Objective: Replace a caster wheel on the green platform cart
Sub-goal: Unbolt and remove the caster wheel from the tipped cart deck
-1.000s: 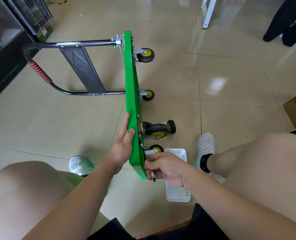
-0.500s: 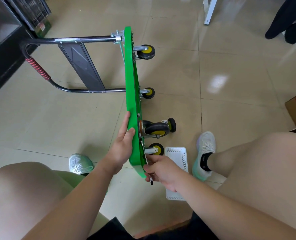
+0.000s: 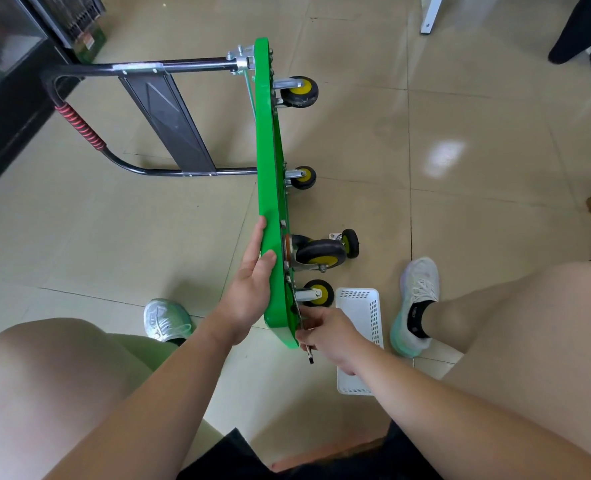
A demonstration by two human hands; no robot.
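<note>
My left hand (image 3: 249, 296) presses flat on the green platform cart (image 3: 269, 168), which is tipped on its side. My right hand (image 3: 328, 336) grips a thin wrench (image 3: 310, 355) at the caster wheel (image 3: 318, 293) just above it. I think the swap is not done. A loose caster (image 3: 350, 242) lies farther off.

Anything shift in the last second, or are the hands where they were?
Barely. The right hand edged a touch closer to the green platform cart, keeping its grip on the flat metal tool by the near caster. Left hand stays flat against the cart; spare caster and white basket unmoved.
</note>
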